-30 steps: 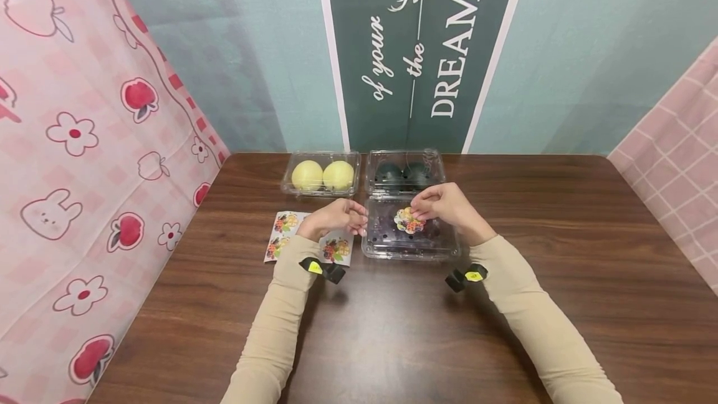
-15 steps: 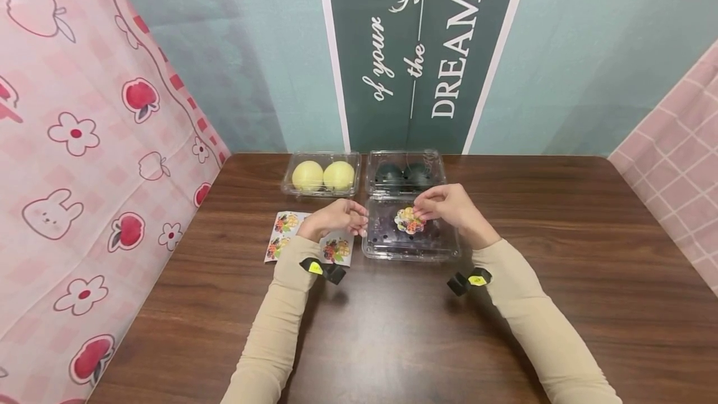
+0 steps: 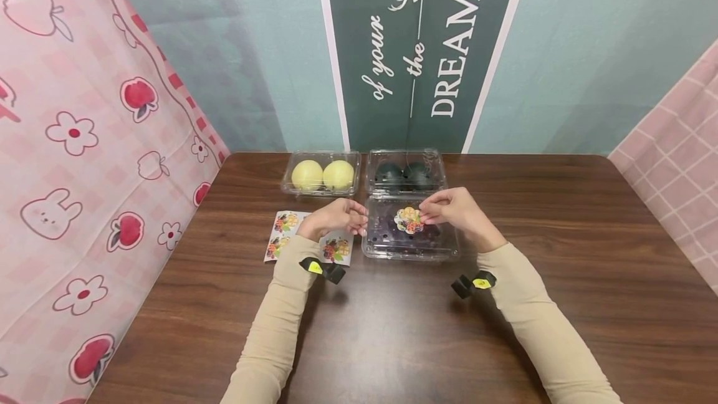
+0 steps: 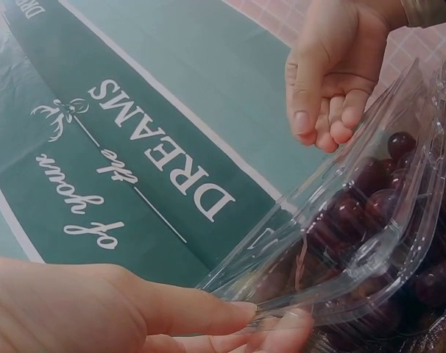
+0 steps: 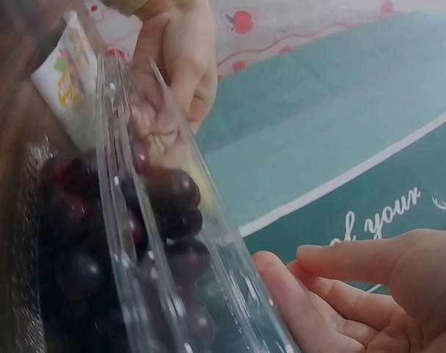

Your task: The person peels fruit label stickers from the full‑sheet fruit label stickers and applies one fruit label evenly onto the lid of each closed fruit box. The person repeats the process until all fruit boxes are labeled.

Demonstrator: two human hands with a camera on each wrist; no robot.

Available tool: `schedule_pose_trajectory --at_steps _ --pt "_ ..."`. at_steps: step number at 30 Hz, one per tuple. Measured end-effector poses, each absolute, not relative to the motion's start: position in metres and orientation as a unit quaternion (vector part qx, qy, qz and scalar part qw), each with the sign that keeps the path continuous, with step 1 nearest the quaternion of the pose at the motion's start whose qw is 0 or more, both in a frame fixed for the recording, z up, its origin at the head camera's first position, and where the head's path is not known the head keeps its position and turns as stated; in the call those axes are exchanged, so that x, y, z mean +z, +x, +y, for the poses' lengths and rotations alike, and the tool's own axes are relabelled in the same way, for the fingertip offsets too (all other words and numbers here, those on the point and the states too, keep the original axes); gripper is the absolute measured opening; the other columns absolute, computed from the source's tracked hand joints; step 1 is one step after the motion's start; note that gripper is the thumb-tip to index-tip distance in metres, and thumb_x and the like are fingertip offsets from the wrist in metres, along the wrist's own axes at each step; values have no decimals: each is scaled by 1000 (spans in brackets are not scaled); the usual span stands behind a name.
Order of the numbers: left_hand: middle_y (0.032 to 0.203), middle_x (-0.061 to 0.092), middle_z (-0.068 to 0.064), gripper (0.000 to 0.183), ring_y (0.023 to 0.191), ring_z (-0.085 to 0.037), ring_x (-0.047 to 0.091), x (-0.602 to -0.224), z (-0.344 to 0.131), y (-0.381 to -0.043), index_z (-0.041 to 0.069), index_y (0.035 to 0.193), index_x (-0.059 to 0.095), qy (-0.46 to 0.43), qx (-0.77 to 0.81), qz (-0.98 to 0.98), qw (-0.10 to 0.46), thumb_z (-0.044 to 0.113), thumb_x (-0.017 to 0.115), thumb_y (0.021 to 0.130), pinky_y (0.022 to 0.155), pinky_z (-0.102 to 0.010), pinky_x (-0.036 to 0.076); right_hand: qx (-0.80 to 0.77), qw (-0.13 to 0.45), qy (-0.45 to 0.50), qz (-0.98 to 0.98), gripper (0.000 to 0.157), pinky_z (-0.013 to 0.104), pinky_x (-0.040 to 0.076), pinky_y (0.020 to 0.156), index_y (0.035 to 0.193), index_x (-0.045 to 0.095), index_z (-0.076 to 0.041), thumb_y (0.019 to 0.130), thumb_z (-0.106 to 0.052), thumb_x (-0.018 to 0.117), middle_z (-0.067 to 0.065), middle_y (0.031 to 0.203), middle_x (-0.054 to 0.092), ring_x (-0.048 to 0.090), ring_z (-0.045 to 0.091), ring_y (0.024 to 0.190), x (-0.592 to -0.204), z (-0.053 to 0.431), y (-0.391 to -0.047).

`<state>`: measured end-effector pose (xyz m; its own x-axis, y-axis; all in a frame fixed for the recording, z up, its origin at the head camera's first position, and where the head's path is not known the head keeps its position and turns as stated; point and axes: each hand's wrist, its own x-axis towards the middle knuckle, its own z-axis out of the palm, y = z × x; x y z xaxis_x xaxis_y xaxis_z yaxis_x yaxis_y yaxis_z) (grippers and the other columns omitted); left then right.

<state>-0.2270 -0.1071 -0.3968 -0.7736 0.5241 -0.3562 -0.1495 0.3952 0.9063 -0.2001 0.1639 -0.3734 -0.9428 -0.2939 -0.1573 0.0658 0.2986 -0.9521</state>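
A clear plastic clamshell box of dark grapes lies closed in the middle of the table in the head view. On its lid is a flower-shaped fruit sticker. With thumb and fingers, my left hand pinches the box's left edge; the left wrist view shows this grip at the rim. My right hand has its fingertips at the right side of the sticker, thumb and index finger close together. Partly under the left hand lies a sheet of fruit stickers.
Behind stand two more clear boxes: one with two yellow round fruits on the left, one with dark green round fruits on the right. The brown wooden table meets a hanging cloth at its far edge.
My right hand has slid slightly to the right and nearer to me across the sticker. Sticker and box have kept their place, and the left hand has stayed still.
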Motion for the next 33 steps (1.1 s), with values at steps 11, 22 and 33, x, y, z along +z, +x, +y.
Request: schedule_pose_trajectory --at_steps 11,22,33 --pt "72 62 2 29 62 -4 63 -398 -106 -228 -15 121 48 124 536 772 319 0 49 96 67 -21 54 -618 152 -68 768 36 23 60 69 114 51 28 94 -1 56 -1 78 74 69 1 66 -372 170 -201" --pt "74 63 0 28 63 -5 64 -396 -108 -227 -14 120 48 121 531 778 314 1 49 96 66 -21 54 -603 139 -73 782 36 24 60 67 112 53 27 94 -4 58 -8 70 70 67 2 63 -369 177 -201" --pt "81 72 -10 31 62 -5 66 -395 -107 -227 -14 120 53 101 524 791 299 4 56 95 74 -29 60 -523 123 -6 843 36 22 59 63 109 57 20 92 -11 63 -7 66 67 65 3 60 -364 216 -203"
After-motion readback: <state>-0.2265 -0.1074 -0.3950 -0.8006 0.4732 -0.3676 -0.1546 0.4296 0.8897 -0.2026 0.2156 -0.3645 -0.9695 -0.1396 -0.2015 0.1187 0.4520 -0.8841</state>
